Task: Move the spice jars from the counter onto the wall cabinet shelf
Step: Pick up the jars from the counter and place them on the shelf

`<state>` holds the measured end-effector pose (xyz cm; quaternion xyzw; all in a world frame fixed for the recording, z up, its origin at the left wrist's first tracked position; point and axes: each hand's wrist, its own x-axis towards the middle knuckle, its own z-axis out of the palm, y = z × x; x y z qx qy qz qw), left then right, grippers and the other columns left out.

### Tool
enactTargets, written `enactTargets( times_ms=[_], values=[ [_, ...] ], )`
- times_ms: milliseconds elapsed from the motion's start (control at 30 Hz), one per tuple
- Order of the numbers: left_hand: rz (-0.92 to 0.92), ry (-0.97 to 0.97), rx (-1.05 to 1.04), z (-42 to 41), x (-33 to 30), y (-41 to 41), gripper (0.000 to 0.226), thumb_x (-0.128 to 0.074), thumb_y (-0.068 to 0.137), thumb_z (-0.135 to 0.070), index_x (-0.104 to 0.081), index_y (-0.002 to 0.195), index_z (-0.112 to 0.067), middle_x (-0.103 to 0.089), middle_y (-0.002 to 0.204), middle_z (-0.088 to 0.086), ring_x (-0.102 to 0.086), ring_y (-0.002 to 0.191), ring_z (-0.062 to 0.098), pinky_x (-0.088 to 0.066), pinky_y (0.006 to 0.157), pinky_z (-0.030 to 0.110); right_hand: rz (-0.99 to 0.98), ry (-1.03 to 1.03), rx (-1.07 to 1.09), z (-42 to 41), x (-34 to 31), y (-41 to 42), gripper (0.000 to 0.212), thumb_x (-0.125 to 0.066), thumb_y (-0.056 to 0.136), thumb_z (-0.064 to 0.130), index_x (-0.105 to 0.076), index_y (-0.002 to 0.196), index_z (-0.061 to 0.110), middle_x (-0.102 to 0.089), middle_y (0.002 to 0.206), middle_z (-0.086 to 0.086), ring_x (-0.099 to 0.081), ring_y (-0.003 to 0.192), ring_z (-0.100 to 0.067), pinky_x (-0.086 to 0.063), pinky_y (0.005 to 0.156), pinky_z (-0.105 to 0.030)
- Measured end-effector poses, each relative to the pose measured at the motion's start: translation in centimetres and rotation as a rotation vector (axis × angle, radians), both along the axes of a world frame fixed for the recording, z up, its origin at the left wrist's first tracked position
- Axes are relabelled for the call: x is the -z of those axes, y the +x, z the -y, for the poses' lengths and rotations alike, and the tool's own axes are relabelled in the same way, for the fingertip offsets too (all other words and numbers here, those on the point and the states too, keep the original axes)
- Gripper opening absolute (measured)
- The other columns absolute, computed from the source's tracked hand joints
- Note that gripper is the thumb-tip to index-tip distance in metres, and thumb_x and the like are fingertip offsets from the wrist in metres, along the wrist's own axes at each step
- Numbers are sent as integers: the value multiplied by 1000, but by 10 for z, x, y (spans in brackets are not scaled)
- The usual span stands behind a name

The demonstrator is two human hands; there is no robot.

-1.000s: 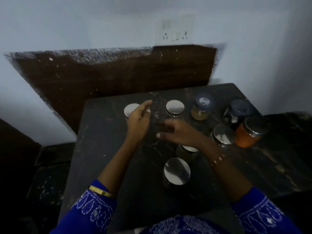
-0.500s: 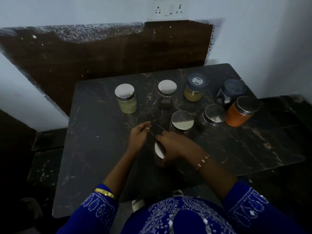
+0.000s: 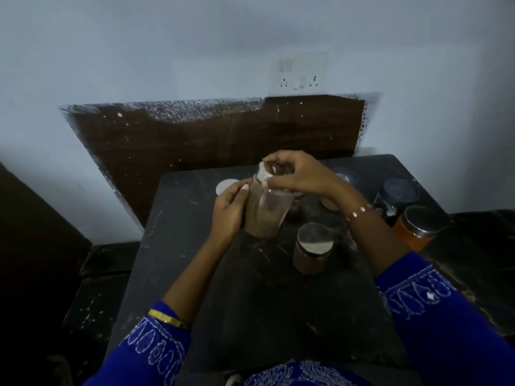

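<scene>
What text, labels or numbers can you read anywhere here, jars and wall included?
None can be read.
Jar held in both hands: no label visible.
Orange jar and brown jar on the counter: no print visible.
Dark-lidded jar: a pale patch near its base, too blurred to tell.
Wall socket plate: switches and holes only, no legible marking.

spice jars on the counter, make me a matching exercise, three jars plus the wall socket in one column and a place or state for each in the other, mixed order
1. brown powder jar
2. orange jar
3. dark brown jar
4. wall socket

a. above the dark backsplash
b. right edge of the counter
c. held in both hands
d. standing near the right forearm

Pairs: 1-c, 2-b, 3-d, 4-a
</scene>
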<state>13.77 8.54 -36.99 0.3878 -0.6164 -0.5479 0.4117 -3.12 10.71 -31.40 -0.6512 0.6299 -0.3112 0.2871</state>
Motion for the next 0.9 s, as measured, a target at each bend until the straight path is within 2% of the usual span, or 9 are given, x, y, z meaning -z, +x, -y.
enactTargets(
  times_ms=[100, 167, 267, 400, 500, 600, 700, 833, 900],
  values=[
    [-18, -157, -34, 9, -25, -5, 35, -49, 93, -26, -53, 125, -14, -60, 122, 4, -59, 108, 7, -51, 91, 21, 81, -88, 17, 21, -36, -2, 42, -68, 82, 27, -60, 121, 16, -63, 111, -2, -61, 100, -16, -52, 80, -24],
    [31, -328, -122, 12, -40, -8, 62, -57, 79, -45, -45, 132, -16, -47, 132, 1, -49, 118, 6, -44, 98, 15, 117, -171, 50, 31, -61, 0, 36, -68, 82, 30, -65, 114, 13, -66, 104, -1, -62, 97, -13, -49, 78, -22],
    [157, -568, -230, 17, -64, -16, 91, -73, 67, -48, -31, 140, -13, -33, 130, -2, -34, 113, -5, -29, 87, -10, 109, -288, 132, 41, -94, 7, 38, -68, 80, 40, -67, 108, 14, -63, 96, 3, -59, 96, -13, -47, 75, -22],
    [176, -656, -335, 31, -96, -22, 97, -81, 63, -40, -29, 141, -16, -36, 133, 3, -36, 114, 3, -34, 84, -4, 28, -410, 187, 46, -129, 18, 46, -65, 79, 48, -65, 113, 15, -58, 101, 7, -56, 96, -11, -44, 72, -18],
    [13, -598, -326, 49, -119, -19, 86, -78, 65, -41, -38, 137, -17, -40, 127, 4, -45, 114, 11, -44, 85, 3, 201, -440, 124, 42, -148, 15, 43, -63, 84, 40, -61, 118, 13, -62, 104, -2, -58, 89, -14, -50, 65, -20],
    [-383, -321, -73, 63, -139, -13, 74, -66, 69, -47, -45, 131, -13, -54, 125, 16, -59, 110, 29, -58, 81, 32, 543, -421, -8, 34, -153, 4, 28, -58, 90, 23, -59, 116, 14, -64, 103, -13, -61, 80, -20, -53, 66, -24],
    [-647, -94, 163, 70, -161, -11, 57, -47, 80, -42, -48, 125, -8, -62, 113, 16, -63, 98, 27, -56, 78, 39, 483, -469, -9, 35, -146, 3, 28, -58, 89, 14, -59, 117, 19, -66, 106, -15, -63, 87, -17, -55, 70, -22],
    [-663, -83, 193, 79, -175, -19, 50, -39, 79, -46, -57, 111, -13, -65, 106, 14, -62, 95, 27, -52, 86, 42, 506, -500, 30, 38, -140, 16, 31, -57, 90, 16, -55, 120, 23, -64, 102, -8, -63, 91, -19, -57, 79, -31],
    [-599, -124, 176, 81, -178, -23, 52, -38, 78, -48, -58, 112, -13, -65, 107, 13, -62, 96, 26, -51, 88, 43, 538, -533, 52, 40, -140, 21, 35, -56, 90, 19, -51, 124, 25, -63, 105, -9, -64, 93, -19, -58, 76, -28]
  ],
)
